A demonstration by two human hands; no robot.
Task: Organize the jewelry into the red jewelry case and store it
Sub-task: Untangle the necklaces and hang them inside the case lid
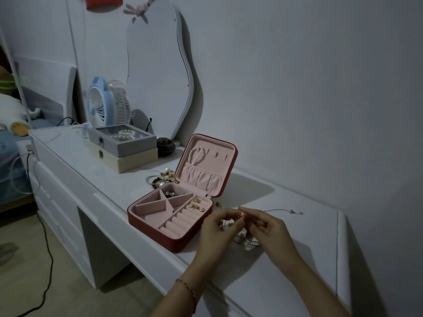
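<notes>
Step in hand looks like sorting: both hands, left and right, pinch a small gold piece together, just right of the open red case on the bench. Can't tell what the piece is. Next: carry it left to a free slot; ring rolls already hold gold earrings. Tangled chains lie under the hands and could snag. Bead bracelets wait behind the case.

Both forearms are bare with no sleeves in view, the left hand has a thin reddish braided bracelet at its wrist, and the right hand shows a pinkish-red painted nail.
</notes>
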